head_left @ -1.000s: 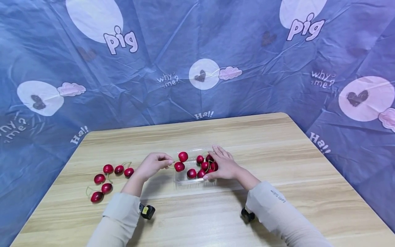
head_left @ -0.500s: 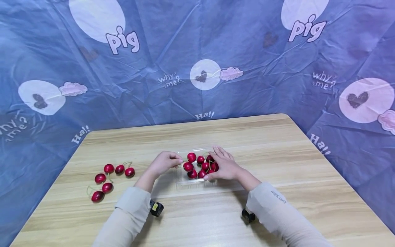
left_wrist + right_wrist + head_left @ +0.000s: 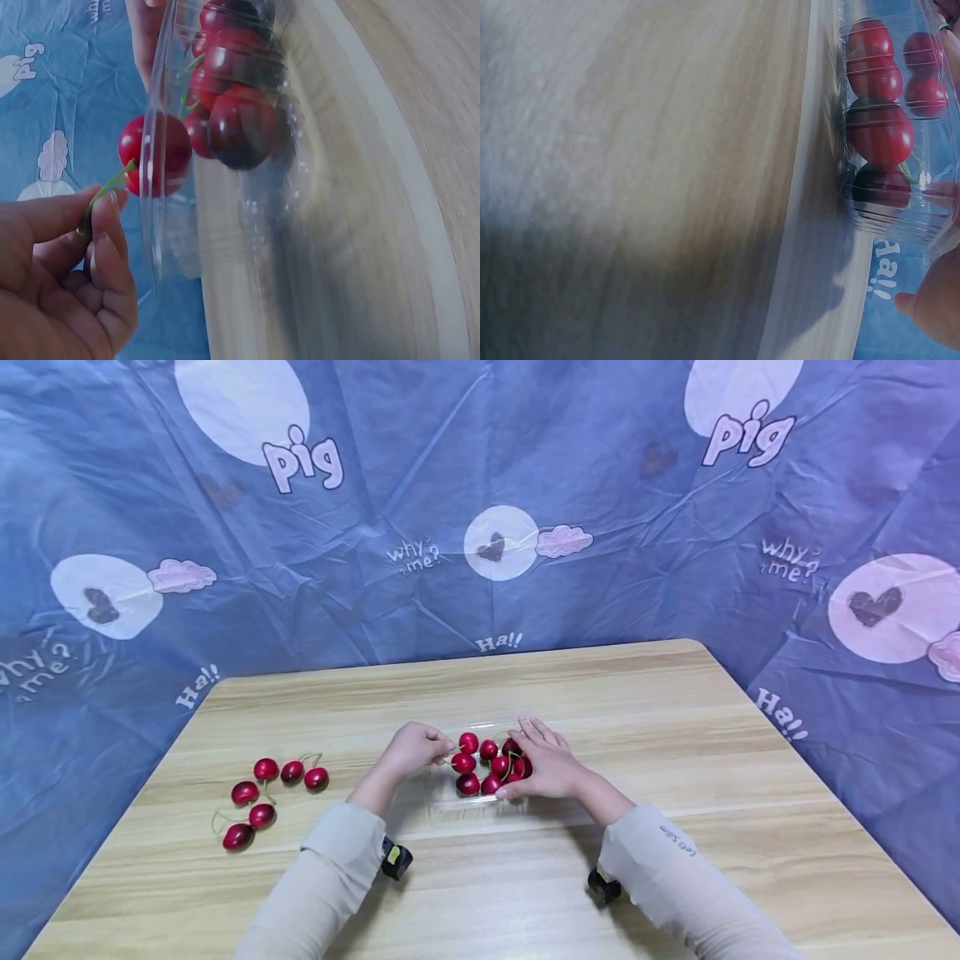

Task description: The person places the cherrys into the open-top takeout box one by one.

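My left hand (image 3: 412,750) pinches the green stem (image 3: 112,185) of a pair of red cherries (image 3: 156,146) between thumb and fingertips. The pair hangs over the left end of a clear plastic box (image 3: 159,251), level with its rim in the left wrist view. Several more cherries (image 3: 500,766) fill the middle and right of the box, some with stems crossing over them. Around the box's right end, my right hand (image 3: 547,766) holds on, thumb along the near side and fingers spread over the far side. Its palm hides part of that end.
Left of the box, several loose cherries (image 3: 262,816) with stems lie on the wood-grain table (image 3: 495,885). A blue printed cloth (image 3: 360,577) hangs behind the table's back edge. Each wrist wears a small black camera (image 3: 397,861).
My left hand has moved right, carrying the pair of cherries from the box's left edge further in over it. My right hand stays at the box's right end.
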Available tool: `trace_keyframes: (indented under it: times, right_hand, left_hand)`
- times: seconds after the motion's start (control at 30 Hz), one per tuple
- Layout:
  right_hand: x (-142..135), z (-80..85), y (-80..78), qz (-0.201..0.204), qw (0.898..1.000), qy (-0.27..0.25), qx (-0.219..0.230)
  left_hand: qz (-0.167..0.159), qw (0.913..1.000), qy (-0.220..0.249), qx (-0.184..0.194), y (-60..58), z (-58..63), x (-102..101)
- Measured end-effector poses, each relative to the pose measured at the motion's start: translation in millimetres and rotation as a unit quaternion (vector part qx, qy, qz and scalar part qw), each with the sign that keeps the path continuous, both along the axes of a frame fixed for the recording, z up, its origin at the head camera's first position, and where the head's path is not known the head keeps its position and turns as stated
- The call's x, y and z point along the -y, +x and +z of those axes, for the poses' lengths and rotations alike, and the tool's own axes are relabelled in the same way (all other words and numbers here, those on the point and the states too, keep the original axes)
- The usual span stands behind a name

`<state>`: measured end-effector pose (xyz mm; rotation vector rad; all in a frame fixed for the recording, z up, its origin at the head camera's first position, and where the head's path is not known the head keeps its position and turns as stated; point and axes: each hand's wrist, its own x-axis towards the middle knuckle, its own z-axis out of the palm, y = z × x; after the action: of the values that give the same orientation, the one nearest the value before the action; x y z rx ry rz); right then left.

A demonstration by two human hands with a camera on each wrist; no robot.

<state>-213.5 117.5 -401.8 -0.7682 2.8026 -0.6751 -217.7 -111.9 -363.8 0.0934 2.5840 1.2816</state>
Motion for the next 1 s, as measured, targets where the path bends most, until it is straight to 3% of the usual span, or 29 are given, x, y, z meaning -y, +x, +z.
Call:
trace_keyframes:
  times: [0.3, 0.57, 1.0]
  right_hand:
    - [-1, 1.1, 0.5, 0.0, 1.0, -0.001, 0.005]
    - [-1, 3.7, 0.0, 0.001, 1.0, 0.003, 0.004]
    - [4, 4.9, -1.2, -0.006, 1.0, 0.003, 0.009]
  left_hand:
    - [0.048, 0.9988, -0.015, -0.003, -4.1, -1.5, -15]
    - [0.052, 0.9984, -0.016, 0.014, -6.7, -5.4, -20]
    - [-0.039, 0.9972, 0.019, 0.061, -11.7, -3.7, -9]
